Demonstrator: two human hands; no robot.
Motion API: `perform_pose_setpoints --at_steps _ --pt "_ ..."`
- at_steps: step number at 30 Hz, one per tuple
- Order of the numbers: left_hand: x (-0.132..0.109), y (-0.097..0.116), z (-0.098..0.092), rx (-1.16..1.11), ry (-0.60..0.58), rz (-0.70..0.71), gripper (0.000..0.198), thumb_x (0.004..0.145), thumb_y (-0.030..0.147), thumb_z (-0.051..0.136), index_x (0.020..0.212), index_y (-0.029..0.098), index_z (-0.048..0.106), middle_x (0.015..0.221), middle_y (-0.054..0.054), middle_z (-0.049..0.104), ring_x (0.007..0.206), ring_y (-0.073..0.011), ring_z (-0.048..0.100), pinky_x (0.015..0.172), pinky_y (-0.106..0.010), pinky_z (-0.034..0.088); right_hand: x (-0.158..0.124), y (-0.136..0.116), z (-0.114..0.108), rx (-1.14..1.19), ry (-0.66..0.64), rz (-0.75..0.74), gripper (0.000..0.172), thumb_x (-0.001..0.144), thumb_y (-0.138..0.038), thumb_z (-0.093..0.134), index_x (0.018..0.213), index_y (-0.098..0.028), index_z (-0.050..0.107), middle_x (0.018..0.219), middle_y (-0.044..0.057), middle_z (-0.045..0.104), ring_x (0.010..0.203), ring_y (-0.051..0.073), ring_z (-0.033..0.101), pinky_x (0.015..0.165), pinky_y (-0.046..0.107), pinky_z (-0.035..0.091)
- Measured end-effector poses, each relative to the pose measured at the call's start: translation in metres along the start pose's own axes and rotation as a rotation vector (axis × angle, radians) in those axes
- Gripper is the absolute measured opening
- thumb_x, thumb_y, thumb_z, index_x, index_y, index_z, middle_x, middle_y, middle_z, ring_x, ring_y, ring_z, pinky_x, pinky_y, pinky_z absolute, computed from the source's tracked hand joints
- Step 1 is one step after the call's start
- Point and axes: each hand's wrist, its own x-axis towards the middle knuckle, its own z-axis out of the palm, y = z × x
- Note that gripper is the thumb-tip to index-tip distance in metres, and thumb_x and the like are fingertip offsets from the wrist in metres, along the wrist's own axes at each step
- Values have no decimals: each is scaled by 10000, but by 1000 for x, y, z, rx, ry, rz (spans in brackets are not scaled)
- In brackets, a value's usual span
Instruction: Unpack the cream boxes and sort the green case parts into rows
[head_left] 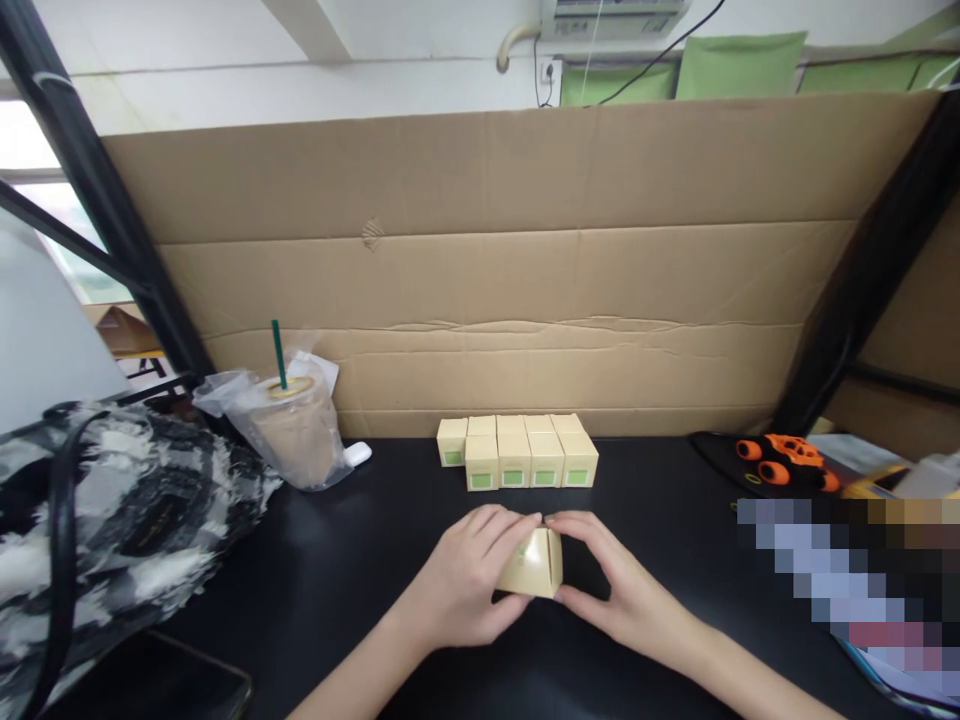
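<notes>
Both hands clasp one small pale-yellow cardboard box [534,566] near the middle of the black table [660,500]; left hand [465,580] curls round its side, right hand [619,585] pinches the top edge, seemingly steadying its flap; a row of matching green-labelled boxes [519,452] stands farther back.

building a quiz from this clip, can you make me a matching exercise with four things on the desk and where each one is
Things:
1. small box
2. row of boxes
3. drink cup
4. orange and black object

Places:
A. far right of the desk
B. held between the left hand and right hand
C. left side, inside a clear bag
D. middle, against the cardboard wall

Pairs: 1-B, 2-D, 3-C, 4-A
</notes>
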Motion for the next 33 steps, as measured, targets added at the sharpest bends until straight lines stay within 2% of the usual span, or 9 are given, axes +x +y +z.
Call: perform_pose_setpoints --at_steps 5,11,14,18,21,26,28,30,33 --pt "-1 1 1 -64 -44 -56 634 758 152 583 1336 188 326 1173 -130 584 1040 -272 542 776 -417 558 0 -2 0 -24 64 12 438 810 -183 621 1194 -271 429 1100 75 584 1047 235 580 876 404 521" --pt "0 -2 1 -62 -18 -191 718 765 196 607 1382 187 241 1200 -137 541 1073 -276 507 832 -444 533 -4 2 -2 -74 192 -49 427 835 -217 607 1195 -255 379 1188 130 513 1149 273 507 921 476 466" --pt "1 -4 -1 -45 -10 -236 780 708 133 592 1391 227 228 1205 -114 521 1074 -278 492 840 -460 523 -4 -5 -6 -56 150 -109 336 847 -185 565 1131 -264 404 1161 115 552 1096 242 558 859 403 510" --pt "1 -7 -4 -50 8 -272 679 685 101 573 1301 270 342 1162 -80 528 1026 -271 501 821 -473 524 -4 -19 -11 -37 41 -228 354 823 -158 562 1117 -299 425 919 25 663 839 190 654 733 332 542" --pt "0 -9 -2 -48 15 -221 620 720 89 560 1277 258 348 1151 -91 526 1016 -267 504 820 -469 522 -3 -23 -11 -81 -19 -251 269 849 -150 510 1076 -283 459 870 13 683 782 165 671 680 281 549" --pt "0 -8 0 14 6 -58 505 802 125 529 1259 212 332 1179 -127 531 1044 -270 505 828 -454 529 -2 -17 -10 -231 7 -250 241 916 -113 400 1108 -231 487 1094 85 665 928 163 670 698 256 548" --pt "0 -7 -1 68 -38 7 442 823 141 514 1238 193 372 1186 -135 541 1032 -265 513 829 -435 535 -1 -15 -11 -303 -26 -280 210 922 -149 444 1100 -231 519 1120 79 670 896 184 682 701 284 549" --pt "1 -6 -2 131 -74 66 365 837 156 503 1195 182 434 1178 -139 558 1045 -267 514 838 -423 537 1 -14 -12 -371 -60 -296 175 917 -196 486 1071 -240 556 1095 57 688 810 189 690 674 301 545" --pt "2 -6 -4 206 -53 115 264 858 179 497 1122 166 495 1183 -149 566 1083 -271 509 877 -414 526 3 -12 -12 -440 -55 -266 148 927 -237 478 1035 -226 580 980 54 708 764 191 679 643 302 529"
